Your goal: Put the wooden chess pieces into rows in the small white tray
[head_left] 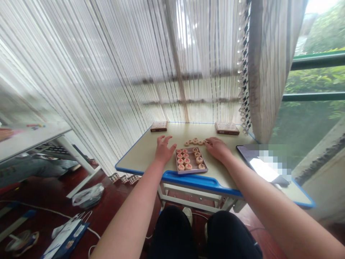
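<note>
A shallow box tray (192, 172) on the desk holds Chinese chess pieces. Red-marked pieces (188, 166) fill two columns on its left, and black-marked pieces (199, 160) form a column along its right side, with bare tray bottom between. Behind the tray lies a loose group of pieces (195, 141). Left of the tray, my left hand (164, 149) hovers with fingers spread, holding nothing. My right hand (216, 146) is at the right end of the loose group, its fingertips closed on a piece, which they partly hide.
Two flat boxes (159, 126) (227, 128) lie at the desk's back corners. A tablet-like device (253, 160) with a bright screen rests at the right. The desk has a blue rim (188, 178). Curtains hang behind. At the far left, another person's hand (5, 133) is over another table.
</note>
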`<control>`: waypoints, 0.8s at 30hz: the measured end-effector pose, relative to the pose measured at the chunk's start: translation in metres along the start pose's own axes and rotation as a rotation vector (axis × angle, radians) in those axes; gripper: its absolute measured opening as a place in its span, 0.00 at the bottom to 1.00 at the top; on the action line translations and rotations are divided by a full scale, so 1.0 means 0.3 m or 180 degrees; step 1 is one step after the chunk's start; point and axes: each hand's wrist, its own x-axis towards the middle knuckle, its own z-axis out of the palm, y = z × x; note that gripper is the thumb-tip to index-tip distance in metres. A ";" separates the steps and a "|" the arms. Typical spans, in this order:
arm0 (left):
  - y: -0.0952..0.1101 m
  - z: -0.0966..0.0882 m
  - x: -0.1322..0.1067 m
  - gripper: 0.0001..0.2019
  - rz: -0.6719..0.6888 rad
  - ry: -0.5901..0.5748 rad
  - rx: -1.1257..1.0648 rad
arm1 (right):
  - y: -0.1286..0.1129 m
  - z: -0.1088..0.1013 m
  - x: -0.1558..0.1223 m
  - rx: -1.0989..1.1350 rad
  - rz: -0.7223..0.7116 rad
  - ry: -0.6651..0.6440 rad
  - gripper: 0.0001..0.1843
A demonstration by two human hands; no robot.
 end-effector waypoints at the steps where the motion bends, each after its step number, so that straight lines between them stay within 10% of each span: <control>1: 0.005 0.000 -0.004 0.22 0.0091 0.0057 0.0127 | 0.013 -0.003 0.003 0.0108 0.0154 0.0083 0.19; 6: 0.013 0.004 -0.016 0.20 0.0279 -0.0136 0.0512 | 0.058 -0.038 -0.007 0.0189 0.1135 0.0383 0.16; 24: 0.008 0.013 -0.006 0.17 0.0035 -0.0107 0.0384 | 0.061 0.000 -0.005 -0.0132 0.0420 0.0065 0.21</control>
